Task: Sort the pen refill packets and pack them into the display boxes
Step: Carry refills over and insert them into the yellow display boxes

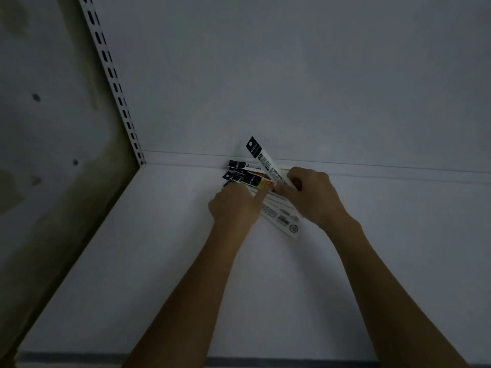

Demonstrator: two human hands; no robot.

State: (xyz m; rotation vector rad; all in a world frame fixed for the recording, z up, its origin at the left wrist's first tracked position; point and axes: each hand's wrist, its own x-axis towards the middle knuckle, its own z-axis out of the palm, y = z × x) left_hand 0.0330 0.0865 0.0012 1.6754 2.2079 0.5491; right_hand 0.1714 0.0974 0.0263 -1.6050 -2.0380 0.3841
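Pen refill packets [240, 172] lie fanned at the back of the shelf [132, 248]. Your right hand [310, 195] pinches one raised packet [261, 158]; your left hand [236, 205] pins the pile by forefinger, other fingers unclear. Lift slowly, holding the rest flat

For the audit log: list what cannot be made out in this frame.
Head view:
How many pen refill packets: they overlap, and the left hand and right hand cover the pile's middle.
Left hand grip: its back hides the palm side.
Packet print: too small, dim.
Display boxes: none in frame.
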